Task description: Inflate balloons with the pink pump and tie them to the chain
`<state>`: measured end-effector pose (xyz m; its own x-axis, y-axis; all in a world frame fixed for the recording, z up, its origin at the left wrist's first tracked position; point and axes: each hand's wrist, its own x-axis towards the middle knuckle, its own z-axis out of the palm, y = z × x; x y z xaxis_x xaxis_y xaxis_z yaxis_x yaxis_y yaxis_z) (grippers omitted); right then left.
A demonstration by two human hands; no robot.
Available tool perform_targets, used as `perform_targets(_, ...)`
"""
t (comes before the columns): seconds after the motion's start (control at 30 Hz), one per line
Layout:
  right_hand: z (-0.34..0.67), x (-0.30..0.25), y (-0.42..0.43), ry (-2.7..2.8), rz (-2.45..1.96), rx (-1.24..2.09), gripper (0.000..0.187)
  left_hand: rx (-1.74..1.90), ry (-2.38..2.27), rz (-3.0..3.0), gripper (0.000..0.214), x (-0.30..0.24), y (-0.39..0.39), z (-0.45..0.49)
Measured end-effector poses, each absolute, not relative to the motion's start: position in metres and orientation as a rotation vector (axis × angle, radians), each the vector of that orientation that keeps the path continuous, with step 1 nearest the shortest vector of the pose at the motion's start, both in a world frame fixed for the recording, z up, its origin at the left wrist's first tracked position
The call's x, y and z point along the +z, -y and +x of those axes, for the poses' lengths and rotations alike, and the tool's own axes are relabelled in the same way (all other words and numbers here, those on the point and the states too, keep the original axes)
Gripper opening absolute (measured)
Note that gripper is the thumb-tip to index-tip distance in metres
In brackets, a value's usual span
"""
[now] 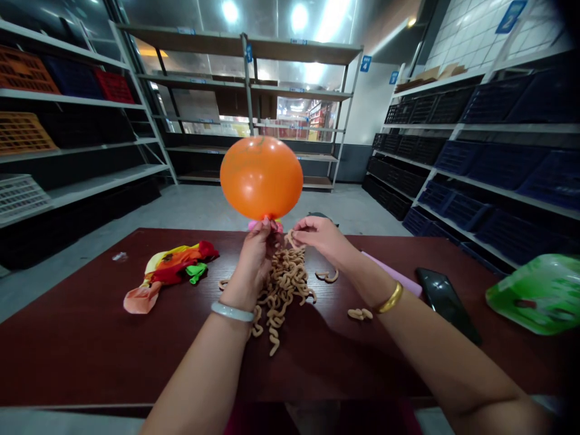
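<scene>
Left hand point(256, 257), right hand point(319, 237): seemingly pinched

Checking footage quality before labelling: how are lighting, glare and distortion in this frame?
Head view: ceiling lights flare white up top; the wide lens bows the side shelves; the orange balloon and the left hand at its neck look sharp, evenly lit; the green plastic at far right is smeared.

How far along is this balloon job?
Done, it seems: the orange balloon is blown up, and what looks like a full green balloon lies at the right edge of the table. In hand: the left hand pinches the orange one's neck while the right hand touches the heap of tan loops, likely rubber bands. Left: no tie shows on the neck, and a pile of limp balloons lies unfilled.
</scene>
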<state>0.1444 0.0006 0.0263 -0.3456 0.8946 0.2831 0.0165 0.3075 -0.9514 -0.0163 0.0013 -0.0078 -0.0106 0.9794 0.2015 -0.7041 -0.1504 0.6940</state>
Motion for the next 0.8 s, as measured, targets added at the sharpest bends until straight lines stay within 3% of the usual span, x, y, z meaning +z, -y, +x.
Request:
perform_targets(0.17,0.156,0.018,0.0,1.855,-0.953,1.022,0.003,1.651,-0.553,0.74,0.025,-0.006,-0.008,-0.031)
perform_targets(0.33,0.159,0.01,0.0,2.345,-0.975,1.0,0.016,1.661,-0.563,0.746,0.023,-0.003,-0.006,-0.032)
perform_targets(0.53,0.145,-0.004,0.001,2.453,-1.526,0.113,0.032,1.638,-0.543,0.769,0.024,-0.005,-0.004,-0.027)
perform_targets(0.73,0.14,-0.016,-0.001,2.439,-1.515,0.179,0.013,1.638,-0.534,0.76,0.026,-0.007,-0.005,-0.025)
perform_targets(0.8,0.145,-0.011,-0.003,2.386,-1.424,0.286,0.016,1.649,-0.535,0.756,0.026,-0.008,-0.006,-0.025)
